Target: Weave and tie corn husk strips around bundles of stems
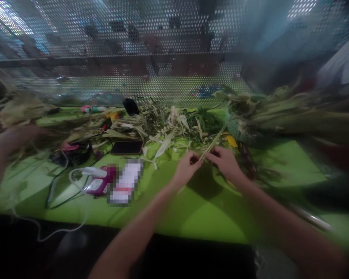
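Note:
Over the green table (pixel 168 217), near its middle, both hands pinch a thin pale-green stalk (pixel 214 142), which slants up to the right. My left hand (pixel 187 167) has its fingers closed on the lower end. Close beside it, my right hand (pixel 224 162) grips the same stalk between thumb and fingers. Just beyond the hands lies a heap of dry, pale leaf strips (pixel 165 144) and green scraps. A yellow-orange object (pixel 230 139) shows behind my right hand.
Left of my hands are a dark phone (pixel 126 147), a blurred-out light rectangular item (pixel 127 182) and a purple-white power strip (pixel 100 186) with cables. Another person's arm (pixel 6 147) reaches in at left. A large leafy bundle (pixel 279 116) lies at right, before a perforated metal screen (pixel 139 77).

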Motion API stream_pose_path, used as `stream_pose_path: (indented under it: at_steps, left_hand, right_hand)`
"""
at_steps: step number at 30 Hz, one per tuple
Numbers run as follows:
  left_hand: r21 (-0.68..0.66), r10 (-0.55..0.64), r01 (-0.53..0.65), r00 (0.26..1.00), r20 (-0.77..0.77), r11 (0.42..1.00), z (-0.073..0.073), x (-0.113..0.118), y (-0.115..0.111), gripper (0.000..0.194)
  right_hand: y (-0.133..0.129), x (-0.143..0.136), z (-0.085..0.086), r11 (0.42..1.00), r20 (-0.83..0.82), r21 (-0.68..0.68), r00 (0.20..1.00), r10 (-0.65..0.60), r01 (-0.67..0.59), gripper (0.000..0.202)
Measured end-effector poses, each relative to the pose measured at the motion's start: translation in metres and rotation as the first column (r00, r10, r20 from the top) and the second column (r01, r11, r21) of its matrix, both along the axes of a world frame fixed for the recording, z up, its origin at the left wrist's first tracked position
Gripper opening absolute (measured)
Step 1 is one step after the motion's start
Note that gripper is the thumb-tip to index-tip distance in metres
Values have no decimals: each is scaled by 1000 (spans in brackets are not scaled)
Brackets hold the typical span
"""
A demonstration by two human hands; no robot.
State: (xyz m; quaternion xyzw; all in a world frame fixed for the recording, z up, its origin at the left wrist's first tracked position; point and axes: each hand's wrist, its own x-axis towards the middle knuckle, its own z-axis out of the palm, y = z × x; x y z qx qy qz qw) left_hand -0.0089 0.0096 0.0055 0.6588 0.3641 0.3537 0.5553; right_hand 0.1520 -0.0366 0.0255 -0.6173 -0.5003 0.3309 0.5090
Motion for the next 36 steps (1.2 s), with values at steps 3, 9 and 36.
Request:
stream_pose_path:
  at_steps: [3, 9, 36]
  left_hand:
    - [-137, -45, 54, 997, 64, 989, -4, -2, 2, 32]
    - [-389, -53, 131, 977, 206, 912, -11, -2, 5, 38]
    - [-396, 32, 128, 927, 373, 909, -16, 0, 11, 41]
  right_hand:
    - [0, 1, 0, 1000, -44, -25, 999, 18, -19, 36]
    - [1, 2, -1, 996, -190, -56, 980, 53, -65, 31]
    - [1, -1, -9, 968, -268, 0, 933, 242, -251, 30]
